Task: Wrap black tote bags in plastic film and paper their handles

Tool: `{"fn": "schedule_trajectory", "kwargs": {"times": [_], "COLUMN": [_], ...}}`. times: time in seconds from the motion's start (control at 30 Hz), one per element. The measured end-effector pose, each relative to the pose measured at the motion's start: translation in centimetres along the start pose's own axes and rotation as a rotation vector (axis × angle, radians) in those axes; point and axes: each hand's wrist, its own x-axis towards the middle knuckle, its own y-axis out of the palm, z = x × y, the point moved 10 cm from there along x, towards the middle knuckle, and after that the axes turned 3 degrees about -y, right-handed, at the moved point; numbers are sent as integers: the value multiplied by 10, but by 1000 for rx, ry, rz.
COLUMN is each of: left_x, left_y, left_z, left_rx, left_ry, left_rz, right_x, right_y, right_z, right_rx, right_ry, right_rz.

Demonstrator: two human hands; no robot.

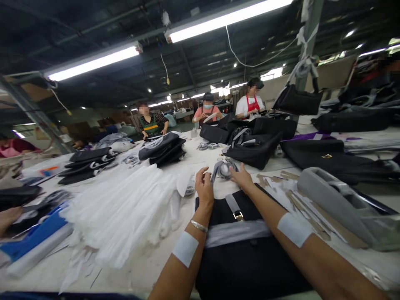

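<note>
My left hand (204, 187) is raised over the bag's top edge, fingers loosely curled and apart, just left of a coiled grey-wrapped strap (223, 168). From the other side my right hand (244, 179) reaches to the coil, its fingers spread and one fingertip at the coil's edge. Nothing is plainly gripped in either hand. Beneath my forearms a black bag (246, 266) lies flat, with a grey-wrapped band (239, 233) across it and a gold-coloured buckle (238, 216) on a short tab. Part of the bag is hidden by my right arm.
White wrapping sheets (125, 212) are heaped on the left. Stacked black bags (164, 150) and more black bags (254, 146) stand farther back. To the right are cardboard strips (325, 212) and a grey plastic holder (337, 200). Several people work across the table; another person's hand (9, 218) shows far left.
</note>
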Motion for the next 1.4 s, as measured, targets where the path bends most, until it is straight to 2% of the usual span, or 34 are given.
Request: {"fn": "schedule_trajectory", "kwargs": {"times": [0.1, 0.2, 0.3, 0.37, 0.43, 0.57, 0.63, 0.77, 0.9, 1.07, 1.2, 1.3, 1.4], "left_x": [10, 36, 68, 78, 74, 43, 39, 58, 68, 50, 44, 46, 40], "left_y": [-1, -8, -25, -41, -57, -84, -99, -122, -124, -114, -127, -136, -138], "left_z": [6, 2, -3, 1, 14, 46, 53, 47, 44, 51, 56, 54, 53], "left_rx": [-93, -130, 31, 191, 326, 576, 683, 828, 903, 989, 1130, 1250, 1370], "left_ry": [-101, -181, -224, -260, -322, -409, -369, -210, -104, -17, -28, -40, -47], "left_rz": [5, 63, 176, 256, 356, 539, 533, 400, 361, 399, 442, 545, 681], "right_x": [-5, -12, -18, -21, -23, -27, -29, -31, -30, -31, -33, -34, -34], "right_y": [-2, 12, 26, 33, 37, 47, 51, 54, 55, 55, 57, 58, 59], "right_z": [-9, -7, -1, 3, 7, 12, 13, 14, 10, 11, 16, 16, 13], "right_rx": [-78, -120, -161, -176, -180, -217, -247, -310, -335, -392, -427, -443, -467], "right_ry": [-4, -56, -99, -119, -135, -188, -218, -261, -257, -259, -286, -290, -285], "right_rz": [29, 116, 185, 217, 245, 307, 333, 357, 382, 392, 401, 408, 428]}}
